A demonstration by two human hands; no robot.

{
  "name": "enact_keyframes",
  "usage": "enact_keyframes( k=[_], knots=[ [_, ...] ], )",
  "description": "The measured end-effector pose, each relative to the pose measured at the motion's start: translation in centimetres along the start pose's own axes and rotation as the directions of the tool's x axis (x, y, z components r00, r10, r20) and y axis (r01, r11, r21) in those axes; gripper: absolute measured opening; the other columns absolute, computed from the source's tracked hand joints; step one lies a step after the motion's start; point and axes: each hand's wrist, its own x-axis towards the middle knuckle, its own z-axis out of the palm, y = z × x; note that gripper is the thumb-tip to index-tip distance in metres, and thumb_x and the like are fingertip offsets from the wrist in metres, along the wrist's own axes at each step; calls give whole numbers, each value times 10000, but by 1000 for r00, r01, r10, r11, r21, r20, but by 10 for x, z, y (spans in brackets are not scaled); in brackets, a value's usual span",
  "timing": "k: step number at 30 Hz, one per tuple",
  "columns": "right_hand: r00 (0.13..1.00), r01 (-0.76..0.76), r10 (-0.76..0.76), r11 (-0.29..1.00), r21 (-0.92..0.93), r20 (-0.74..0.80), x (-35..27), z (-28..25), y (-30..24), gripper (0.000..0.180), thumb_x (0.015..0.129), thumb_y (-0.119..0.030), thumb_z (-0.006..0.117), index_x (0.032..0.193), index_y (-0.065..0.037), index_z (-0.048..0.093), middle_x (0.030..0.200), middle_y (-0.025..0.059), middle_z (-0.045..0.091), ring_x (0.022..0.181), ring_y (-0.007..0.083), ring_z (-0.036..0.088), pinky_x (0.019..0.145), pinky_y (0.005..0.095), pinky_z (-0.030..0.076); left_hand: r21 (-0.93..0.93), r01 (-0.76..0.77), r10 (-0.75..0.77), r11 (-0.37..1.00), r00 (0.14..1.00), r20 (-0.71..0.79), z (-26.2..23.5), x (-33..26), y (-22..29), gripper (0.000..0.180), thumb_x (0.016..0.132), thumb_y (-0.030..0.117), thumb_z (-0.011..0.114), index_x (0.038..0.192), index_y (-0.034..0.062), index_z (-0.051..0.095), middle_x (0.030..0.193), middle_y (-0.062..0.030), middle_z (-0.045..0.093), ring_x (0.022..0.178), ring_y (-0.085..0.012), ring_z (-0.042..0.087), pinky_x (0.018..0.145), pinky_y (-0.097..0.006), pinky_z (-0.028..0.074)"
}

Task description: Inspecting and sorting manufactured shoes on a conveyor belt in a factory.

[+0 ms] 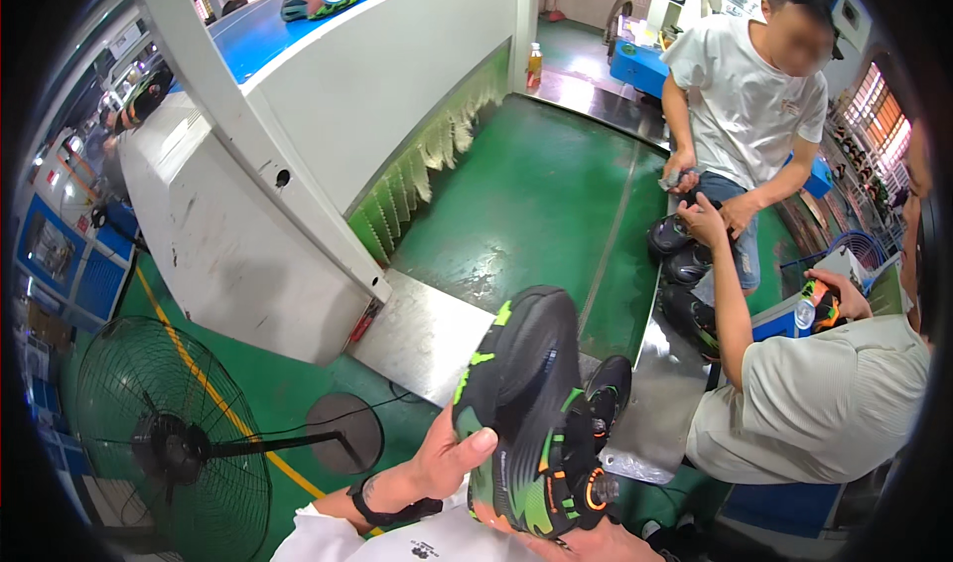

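Note:
A black sneaker (pixel 526 373) with bright green and orange patches is held up in front of me, its dark sole side turned partly toward me. My left hand (pixel 452 460) grips its left side, thumb pressed on the edge. Below the shoe, at the lower picture edge, my right hand (pixel 601 542) holds it from underneath; most of those fingers are hidden. An orange-ringed dial (pixel 600 489) sticks out at the shoe's right. Just behind stands another black shoe (pixel 609 388), partly covered, by the metal ledge.
A green conveyor belt (pixel 516 185) runs ahead, under a white machine housing (pixel 397 75). On the left stands a black floor fan (pixel 171 448). Two co-workers (pixel 745 115) (pixel 814 403) handle shoes at the right, where black shoes (pixel 685 254) line the metal edge.

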Motion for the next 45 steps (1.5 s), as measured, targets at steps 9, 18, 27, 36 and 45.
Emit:
enact_keyframes(
  k=[9,18,27,36,45],
  knots=[
    [973,229,-199,906,-357,119,4,5,5,374,766,-146,704,1088,28,627,1030,170,643,953,322,632,827,398,505,-83,69,-92,994,945,-314,14,-8,2,484,894,278,551,1223,-76,511,1095,-106,638,948,-150,595,845,-292,475],
    [931,363,-306,750,-552,197,7,0,15,381,780,-141,674,1115,30,616,1068,189,631,988,348,620,846,425,501,41,32,-14,999,927,-375,14,12,-8,550,906,317,573,1287,-69,482,1139,-116,629,999,-137,584,865,-283,467],
    [901,429,-349,641,-637,256,4,-4,23,388,794,-137,644,1141,32,606,1105,208,618,1023,375,608,865,451,497,153,-90,147,984,897,-416,19,14,-10,589,908,443,566,1155,-92,565,926,-48,650,815,-101,550,733,-254,459],
    [876,469,-384,536,-702,292,-3,-7,25,398,807,-133,614,1168,34,596,1142,227,606,1058,401,595,884,477,492,399,-109,288,910,858,-424,25,17,-4,538,892,409,602,1091,-91,593,795,-12,638,722,-87,546,648,-249,462],
    [876,473,-380,556,-684,297,-2,-8,24,358,819,-133,622,1137,32,608,1107,196,616,1012,362,597,860,452,496,30,-75,81,997,940,-332,24,13,-9,695,891,379,616,1354,-82,381,1221,-119,575,1050,-161,558,919,-307,447]
  ],
)
